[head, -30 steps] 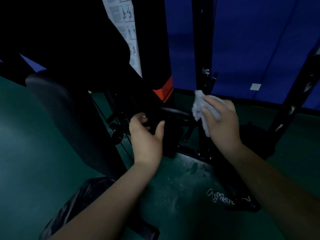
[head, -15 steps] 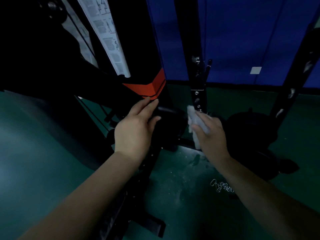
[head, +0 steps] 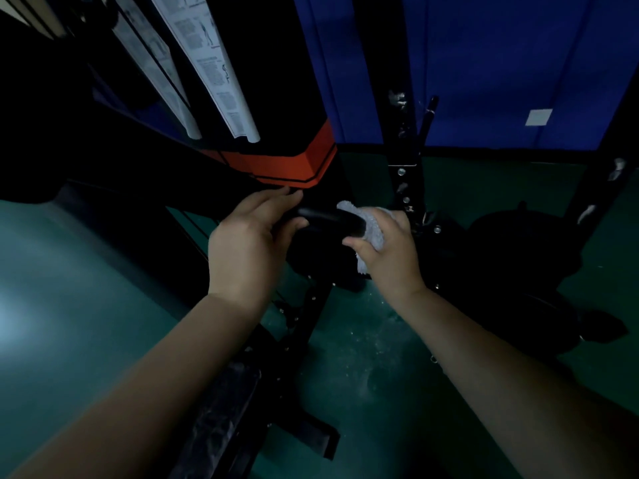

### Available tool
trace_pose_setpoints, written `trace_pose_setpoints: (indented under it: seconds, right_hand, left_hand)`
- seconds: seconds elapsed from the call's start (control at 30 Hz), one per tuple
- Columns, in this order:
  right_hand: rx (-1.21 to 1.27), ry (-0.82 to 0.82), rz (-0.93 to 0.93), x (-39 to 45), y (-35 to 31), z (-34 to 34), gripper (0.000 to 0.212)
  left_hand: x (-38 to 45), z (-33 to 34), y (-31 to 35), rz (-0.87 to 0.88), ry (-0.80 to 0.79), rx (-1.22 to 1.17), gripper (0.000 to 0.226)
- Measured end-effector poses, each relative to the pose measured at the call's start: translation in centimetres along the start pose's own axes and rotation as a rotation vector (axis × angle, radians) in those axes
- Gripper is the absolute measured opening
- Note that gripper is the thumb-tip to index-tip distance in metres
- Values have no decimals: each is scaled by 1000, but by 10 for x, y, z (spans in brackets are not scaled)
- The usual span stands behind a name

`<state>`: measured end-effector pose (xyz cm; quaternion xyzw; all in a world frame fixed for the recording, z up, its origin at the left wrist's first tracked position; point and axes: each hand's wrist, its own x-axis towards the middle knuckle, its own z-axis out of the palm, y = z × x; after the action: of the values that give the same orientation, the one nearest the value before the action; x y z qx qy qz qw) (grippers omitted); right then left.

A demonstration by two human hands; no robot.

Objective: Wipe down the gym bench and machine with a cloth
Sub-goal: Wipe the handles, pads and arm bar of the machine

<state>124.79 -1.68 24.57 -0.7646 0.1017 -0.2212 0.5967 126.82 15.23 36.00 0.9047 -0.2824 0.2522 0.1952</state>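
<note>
I'm looking at a dim green floor (head: 86, 305) backed by a blue wall (head: 501, 63). I see no containers. My left hand (head: 247, 243) grips a black padded roller (head: 328, 219) on the machine (head: 276, 81), thumb under it, fingers on top. My right hand (head: 390, 250) clutches one grey cloth (head: 371, 224) against the roller's right end. Two white instruction sheets (head: 207, 63) hang on the machine, their print too small to read. The dark shapes at right (head: 518, 243) are too murky to identify, and the frame's foot (head: 235, 409) runs out of view
</note>
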Motion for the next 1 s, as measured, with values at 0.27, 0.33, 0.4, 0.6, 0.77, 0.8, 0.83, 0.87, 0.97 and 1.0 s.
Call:
trace_pose_setpoints:
  seconds: [0.27, 0.33, 0.4, 0.6, 0.77, 0.8, 0.83, 0.87, 0.97, 1.0]
  right_hand:
    - [-71, -69, 102, 28, 17, -15, 33]
    - [-23, -15, 70, 38, 0, -23, 30]
    - [31, -46, -8, 47, -29, -32, 30]
    - [177, -263, -157, 52, -116, -21, 34]
    - [311, -503, -269, 70, -171, 12, 35]
    - [318, -585, -316, 70, -180, 22, 35]
    - [321, -660, -362, 70, -186, 32, 36]
    - [315, -705, -386, 71, -186, 42, 38]
    - [285, -749, -361, 87, -151, 52, 29]
    - [244, -782, -326, 95, -135, 49, 24]
  left_hand:
    - [-6, -6, 6, -22, -36, 39, 38]
    - [-13, -11, 10, -43, -35, 55, 43]
    - [-19, -16, 13, -82, -13, 52, 45]
    - [-16, -44, 15, -40, 182, 165, 34]
    - [-14, -67, 14, -61, 294, 314, 24]
    - [-14, -70, 15, -78, 309, 336, 21]
    - [-15, -72, 17, -98, 324, 360, 18]
    - [-14, -73, 18, -118, 340, 390, 17]
    - [-11, -69, 25, -181, 368, 471, 15]
    - [-9, -66, 28, -211, 379, 484, 16]
